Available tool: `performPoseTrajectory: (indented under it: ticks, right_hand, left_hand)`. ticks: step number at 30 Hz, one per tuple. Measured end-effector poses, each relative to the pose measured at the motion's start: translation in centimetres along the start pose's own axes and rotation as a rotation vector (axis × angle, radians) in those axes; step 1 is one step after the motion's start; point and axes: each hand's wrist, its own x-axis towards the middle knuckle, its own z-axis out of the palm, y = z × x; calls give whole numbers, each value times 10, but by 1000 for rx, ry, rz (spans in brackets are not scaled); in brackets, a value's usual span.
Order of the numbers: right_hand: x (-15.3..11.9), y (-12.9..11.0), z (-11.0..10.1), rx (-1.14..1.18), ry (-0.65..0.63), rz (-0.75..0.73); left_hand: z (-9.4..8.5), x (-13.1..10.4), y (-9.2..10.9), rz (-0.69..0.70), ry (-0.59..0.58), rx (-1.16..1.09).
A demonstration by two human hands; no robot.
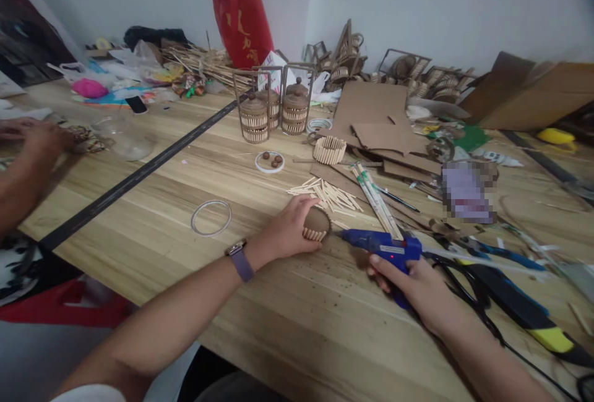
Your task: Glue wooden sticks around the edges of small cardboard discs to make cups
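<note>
My left hand [294,229] grips a round cardboard piece [317,221] by its side, thumb below and fingers above. A row of short wooden sticks lines the near part of its rim. In my right hand [413,284] is a blue hot glue gun [375,241], a small red light showing on its body. Its nozzle points left, at or very close to the rim of the round piece; contact is hard to tell. Just behind lies a loose pile of short wooden sticks [327,195]. A finished ring of upright sticks [329,149] stands farther back.
Small lidded stick baskets in frames [254,119] stand mid-table. A white ring [211,217] lies left of my hand. Cardboard sheets [371,108], pliers [505,253] and a yellow-black cutter [520,309] lie right, beside a cable. Another person's hand [41,142] works at far left.
</note>
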Motion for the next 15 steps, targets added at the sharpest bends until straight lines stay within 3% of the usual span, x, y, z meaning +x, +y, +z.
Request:
performPoseTrajectory:
  ticks: [5,8,12,15]
  right_hand:
    - [-6,1,-16,221,-502,210]
    - [-10,0,-12,214,-683,285]
    - [-11,-4,-5,-8,-681,281]
    - [-10,-9,-8,-394,-543,151]
  left_hand:
    - [0,0,-2,16,4,-4]
    - [1,-1,-3,24,8,2]
    - [1,-1,-3,21,3,10]
    - [1,0,-2,16,-1,10]
